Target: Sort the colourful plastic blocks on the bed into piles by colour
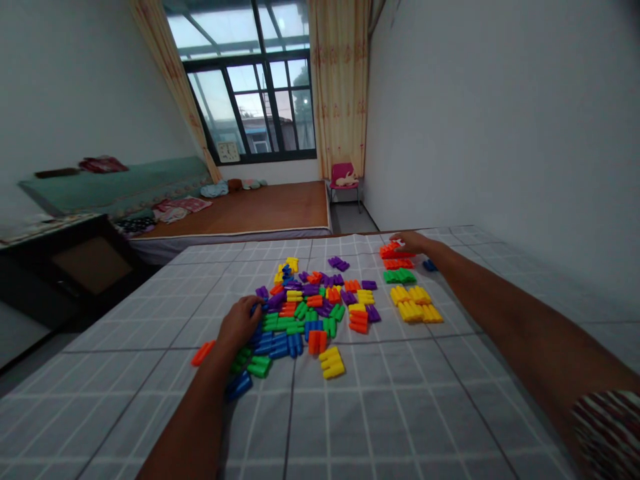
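My right hand (pixel 411 242) reaches to the far right of the table, its fingers closed on an orange toy block (pixel 390 251). Nearer to me stand another orange block (pixel 399 264), green blocks (pixel 399 276) and a group of yellow blocks (pixel 415 305). My left hand (pixel 243 321) rests at the left edge of a mixed pile, fingers curled down by blue and purple blocks; what they hold is hidden. The pile has purple blocks (pixel 311 290), green blocks (pixel 280 324) and blue blocks (pixel 277 345), all ridged plastic.
A grey checked cloth (pixel 380 413) covers the table. Single blocks lie around the pile, such as a yellow block (pixel 332 363) and an orange block (pixel 203 353). Beyond are a bed (pixel 270 207), a pink chair (pixel 343 175) and a dark cabinet (pixel 75 267).
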Tool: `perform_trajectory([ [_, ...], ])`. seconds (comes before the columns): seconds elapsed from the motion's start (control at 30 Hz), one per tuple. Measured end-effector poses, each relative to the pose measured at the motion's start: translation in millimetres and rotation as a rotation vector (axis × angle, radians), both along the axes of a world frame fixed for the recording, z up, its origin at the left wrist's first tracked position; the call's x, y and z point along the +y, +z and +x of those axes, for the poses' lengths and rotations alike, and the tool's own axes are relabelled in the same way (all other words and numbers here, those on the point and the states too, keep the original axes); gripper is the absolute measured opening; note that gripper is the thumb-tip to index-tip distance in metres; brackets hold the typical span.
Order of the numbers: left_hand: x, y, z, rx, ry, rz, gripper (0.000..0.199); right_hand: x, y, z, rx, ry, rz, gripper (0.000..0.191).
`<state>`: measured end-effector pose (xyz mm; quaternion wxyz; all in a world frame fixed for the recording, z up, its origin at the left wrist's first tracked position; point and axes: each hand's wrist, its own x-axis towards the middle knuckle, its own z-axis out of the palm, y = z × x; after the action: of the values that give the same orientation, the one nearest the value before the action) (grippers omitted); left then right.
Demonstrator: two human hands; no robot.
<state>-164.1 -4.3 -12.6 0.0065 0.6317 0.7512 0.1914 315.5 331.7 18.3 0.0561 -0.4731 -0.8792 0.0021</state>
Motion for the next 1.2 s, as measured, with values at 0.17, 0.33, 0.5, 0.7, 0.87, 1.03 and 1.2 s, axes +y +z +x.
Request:
perform_trajectory([
  [0.17, 0.0, 1.6, 2.1, -0.008, 0.007, -0.012, 0.035, -9.6, 11.3, 2.4, 0.013, -0.042, 0.023, 0.053],
  [0.33, -1.8, 5.8, 12.1, -0.014, -0.023, -0.015, 0.039, -45.0, 19.2, -42.5, 0.162, 0.112, 0.183, 0.041],
  [0.5, -2.2, 2.9, 12.0, -0.053, -0.025, -0.019, 0.037, -69.5, 36.4, -92.3, 0.126, 0.204, 0.146, 0.033],
  [0.7, -0.4, 1.4, 7.4, -0.049, -0.033, -0.042, 0.035, -33.6, 58.3, -57.5, -0.057, -0.07, 0.068, 0.046],
  [0.87, -3.1, 7.1, 11.2, -0.07, -0.021, -0.039, 0.034, -14.1, 43.1, -29.8, -0.22, -0.076, -0.079, 0.058],
  [1.03, -4.2, 10.3, 12.7, -0.092, -0.012, -0.048, 0.034, -4.5, 26.3, -24.7, -0.257, -0.07, -0.1, 0.055],
  [1.2, -2.4, 8.3, 10.3, -0.055, -0.011, -0.067, 0.035, 4.8, 26.6, -12.0, -0.169, -0.059, -0.086, 0.051],
])
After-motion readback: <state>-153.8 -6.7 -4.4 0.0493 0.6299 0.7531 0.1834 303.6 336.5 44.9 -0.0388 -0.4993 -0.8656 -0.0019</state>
